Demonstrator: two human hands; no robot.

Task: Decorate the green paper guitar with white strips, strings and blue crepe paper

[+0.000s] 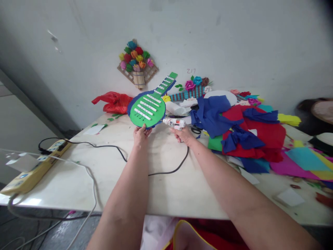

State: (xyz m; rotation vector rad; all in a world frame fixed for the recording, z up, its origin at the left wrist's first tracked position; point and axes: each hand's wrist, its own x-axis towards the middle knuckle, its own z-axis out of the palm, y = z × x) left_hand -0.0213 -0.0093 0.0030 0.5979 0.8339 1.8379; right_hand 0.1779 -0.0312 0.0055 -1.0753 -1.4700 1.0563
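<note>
From where I stand, a yellow power strip point(33, 170) lies well off to the left of the left hand point(142, 134), and a black cord point(171, 172) leaves it, passes under the left forearm and loops up toward the right hand point(182, 134). Beyond the left hand, a little to its left, sits a crumpled red bag point(114, 102). That hand pinches the bottom rim of a green lute-shaped piece point(150, 107), thumb on the front; the piece tilts up just above and beyond it, blue-edged and crossed with white strips. The right hand is closed round a white glue gun point(174, 122), its nozzle pointing left at the piece's edge; whether they touch I can't tell. If the gun is hot, a small slip could smear the green face or burn the left fingers so near by. The cord, snagged by the forearm, might tug the aim off. Just right of the right hand lie black scissors point(196, 130) and loose blue paper point(212, 113), which a careless elbow or dripping glue could catch
</note>
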